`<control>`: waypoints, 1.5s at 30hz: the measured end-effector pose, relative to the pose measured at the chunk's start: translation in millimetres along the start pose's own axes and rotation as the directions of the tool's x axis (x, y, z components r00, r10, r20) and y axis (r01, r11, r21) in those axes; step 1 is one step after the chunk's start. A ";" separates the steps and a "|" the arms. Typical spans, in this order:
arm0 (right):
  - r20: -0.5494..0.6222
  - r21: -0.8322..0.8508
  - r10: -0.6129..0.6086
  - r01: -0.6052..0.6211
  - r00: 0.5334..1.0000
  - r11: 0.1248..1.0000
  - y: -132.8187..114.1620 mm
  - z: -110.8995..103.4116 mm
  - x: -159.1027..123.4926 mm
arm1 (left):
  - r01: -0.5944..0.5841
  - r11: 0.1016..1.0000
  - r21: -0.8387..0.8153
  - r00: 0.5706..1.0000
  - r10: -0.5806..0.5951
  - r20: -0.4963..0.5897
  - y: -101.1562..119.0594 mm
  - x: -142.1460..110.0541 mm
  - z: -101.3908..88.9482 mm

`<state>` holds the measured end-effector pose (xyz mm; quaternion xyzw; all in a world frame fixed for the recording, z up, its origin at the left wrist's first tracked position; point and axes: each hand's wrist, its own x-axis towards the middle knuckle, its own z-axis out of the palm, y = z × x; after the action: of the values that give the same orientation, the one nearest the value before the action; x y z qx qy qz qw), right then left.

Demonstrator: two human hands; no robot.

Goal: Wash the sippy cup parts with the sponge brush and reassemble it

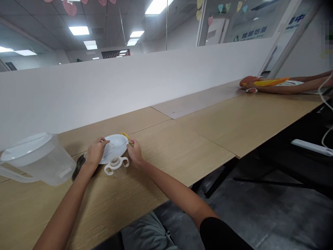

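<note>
**Thin rod (120, 146) slants over the white plate (117, 139), its lower end towards the left hand (96, 151)**

The rod's long axis runs from two o'clock, at the right hand (134, 151), down to eight o'clock across the plate. The right hand's fingers are curled around its upper end. From the left fingertips, a small clear piece (111, 144) lies just beside them at about four o'clock, over the plate; it is nearer the left hand than the right. Whether those fingertips pinch it or only touch it, I cannot tell. A yellow piece (125, 135) shows at the plate's one o'clock edge, the two-handled cup (117, 162) stands at six o'clock, and the lidded pitcher (39, 159) at nine.
</note>
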<state>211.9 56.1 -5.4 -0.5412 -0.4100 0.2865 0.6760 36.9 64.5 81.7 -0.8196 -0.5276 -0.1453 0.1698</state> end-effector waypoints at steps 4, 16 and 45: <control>-0.001 0.020 0.026 -0.026 1.000 0.999 -2.5 0.5 1.0 | -0.027 0.996 0.089 0.992 0.016 0.122 4.2 7.4 8.1; -0.010 -0.013 0.085 -0.085 0.996 0.996 -2.9 -1.7 3.0 | 0.036 0.957 -0.289 0.999 -0.036 0.005 -3.5 14.0 24.2; -0.056 0.129 -0.033 0.040 0.998 0.991 -16.8 -23.2 0.2 | -0.020 0.753 -0.658 0.966 0.184 0.181 62.5 -29.6 -108.9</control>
<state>231.1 40.6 9.1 -0.4959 -0.3823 0.2855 0.7255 75.7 -30.7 159.5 -0.8661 -0.4146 -0.2124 -0.1813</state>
